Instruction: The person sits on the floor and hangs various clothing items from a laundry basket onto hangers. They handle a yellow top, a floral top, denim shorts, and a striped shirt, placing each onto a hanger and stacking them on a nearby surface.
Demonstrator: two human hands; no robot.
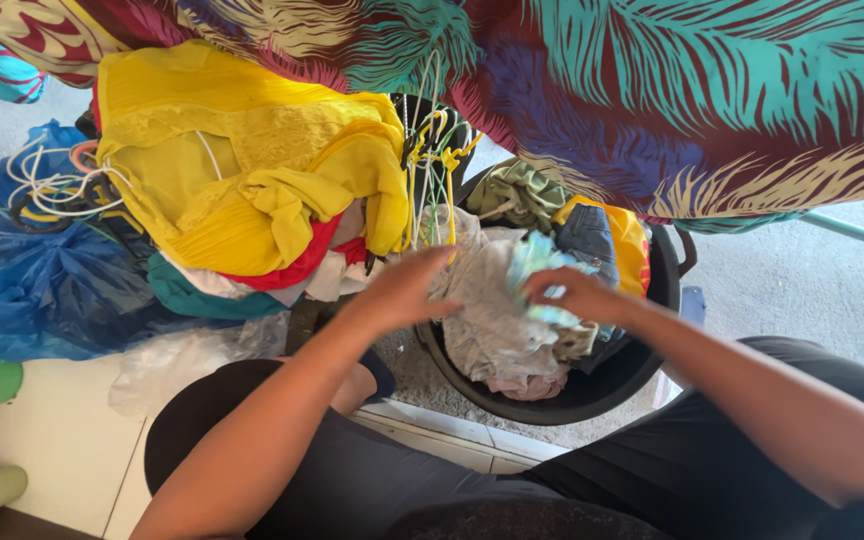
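- We reach both hands over a black tub (pixel 592 395) full of crumpled clothes.
- Our right hand (pixel 572 293) is closed around a pale blue-green patterned cloth (pixel 532 262), which sits on top of the heap in the tub.
- Our left hand (pixel 407 288) rests on a whitish garment (pixel 487 320) just beside that cloth; the blur keeps us from telling whether it grips.
- A yellow garment (pixel 252 170) lies on a pile to the left, above a blue plastic bag (pixel 52 280).
- Wire hangers (pixel 432 170) stand between the pile and the tub.
- A feather-print fabric (pixel 652 90) hangs across the top.
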